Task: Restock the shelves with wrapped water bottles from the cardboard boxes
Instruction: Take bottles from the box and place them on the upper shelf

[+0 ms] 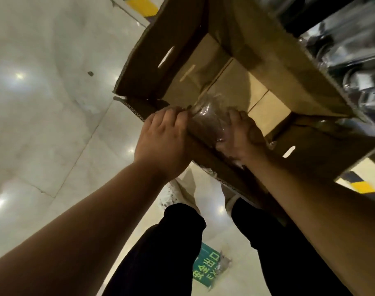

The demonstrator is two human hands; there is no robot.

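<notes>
An open cardboard box (152,50) stands on the floor in front of me, its bare bottom showing inside. At its near wall both hands hold one water bottle wrapped in clear plastic (205,122). My left hand (161,142) grips the bottle's left side, fingers curled over the wrap and the box edge. On the bottle's right side, my right hand (240,135) curls its fingers round the bottle. More plastic-wrapped bottles (353,60) lie at the upper right, beside the box.
Pale tiled floor (43,103) spreads to the left. Yellow-and-black striped markings (143,5) sit at the top and at the right edge. A green exit sign sticker (205,268) lies on the floor between my dark-trousered legs (161,253).
</notes>
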